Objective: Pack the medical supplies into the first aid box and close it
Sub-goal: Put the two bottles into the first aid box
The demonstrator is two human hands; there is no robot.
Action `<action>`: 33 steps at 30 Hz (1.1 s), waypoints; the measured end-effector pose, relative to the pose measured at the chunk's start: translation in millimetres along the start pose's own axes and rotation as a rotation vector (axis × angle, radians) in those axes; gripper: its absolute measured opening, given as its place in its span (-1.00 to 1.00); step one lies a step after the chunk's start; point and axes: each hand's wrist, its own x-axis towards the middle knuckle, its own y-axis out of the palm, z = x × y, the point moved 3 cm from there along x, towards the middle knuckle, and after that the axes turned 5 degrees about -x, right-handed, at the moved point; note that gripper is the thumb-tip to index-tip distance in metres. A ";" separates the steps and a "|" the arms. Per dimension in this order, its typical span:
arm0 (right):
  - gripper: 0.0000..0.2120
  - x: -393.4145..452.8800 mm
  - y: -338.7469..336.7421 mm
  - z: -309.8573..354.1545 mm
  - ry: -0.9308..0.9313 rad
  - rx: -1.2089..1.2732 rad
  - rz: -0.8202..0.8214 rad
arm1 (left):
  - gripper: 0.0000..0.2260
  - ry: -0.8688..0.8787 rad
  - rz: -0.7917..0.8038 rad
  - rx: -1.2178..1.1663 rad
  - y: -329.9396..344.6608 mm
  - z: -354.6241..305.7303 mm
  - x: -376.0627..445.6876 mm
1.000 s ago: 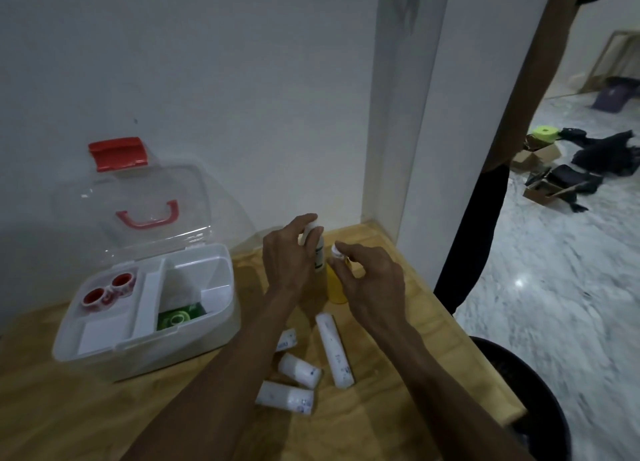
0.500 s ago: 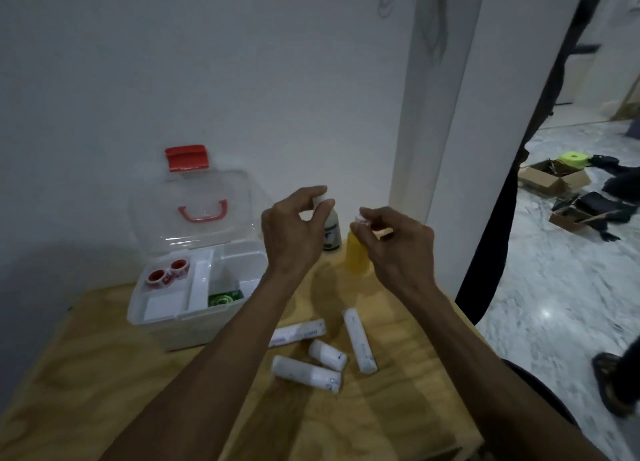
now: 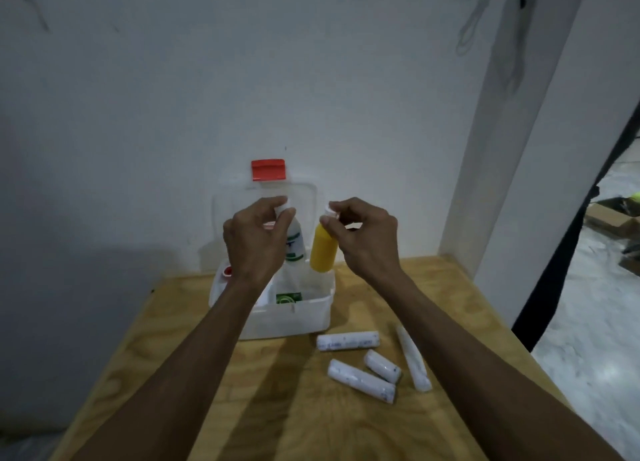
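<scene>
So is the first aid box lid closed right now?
No, the clear lid stands upright, open behind the white first aid box, red latch on top.

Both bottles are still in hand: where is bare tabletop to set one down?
Bare wood lies left of the first aid box, and along the near table edge below the bandage rolls. It is crowded right of the box, where four rolls lie. The left hand and right hand hover over the box.

wooden table (image 3: 450, 287), white wall (image 3: 207, 79), cardboard boxes (image 3: 609, 214)
</scene>
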 end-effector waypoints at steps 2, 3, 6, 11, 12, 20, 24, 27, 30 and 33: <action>-0.82 0.2 10.9 -3.9 0.011 0.003 0.019 | -0.80 -0.010 0.005 -0.004 3.7 9.2 -2.3; -0.82 0.3 15.2 -6.8 0.015 -0.002 0.027 | -0.81 -0.009 0.011 -0.003 6.0 13.4 -3.4; -0.82 -1.8 23.6 -15.0 0.023 -0.021 0.049 | -0.83 0.004 0.044 0.014 14.0 25.7 -5.9; -0.82 -9.9 34.0 -26.8 0.019 -0.056 0.091 | -0.83 -0.013 0.102 0.065 24.7 44.2 -10.8; -0.81 -11.7 35.7 -29.0 0.021 -0.058 0.100 | -0.83 -0.014 0.117 0.077 26.6 46.6 -12.0; -0.80 -19.5 46.0 -42.0 0.028 -0.103 0.192 | -0.84 -0.060 0.254 0.141 40.2 59.6 -15.9; -0.79 -21.5 48.5 -47.6 0.024 -0.132 0.217 | -0.87 -0.051 0.299 0.154 43.2 65.7 -16.0; -0.79 -24.3 52.5 -52.1 0.038 -0.165 0.247 | -0.89 -0.056 0.332 0.164 44.1 68.4 -16.1; -0.79 -27.1 55.7 -54.6 0.051 -0.178 0.281 | -0.90 -0.069 0.359 0.159 43.5 70.8 -15.5; -0.78 -29.6 56.2 -54.3 0.054 -0.204 0.318 | -0.90 -0.071 0.376 0.164 42.4 70.8 -13.7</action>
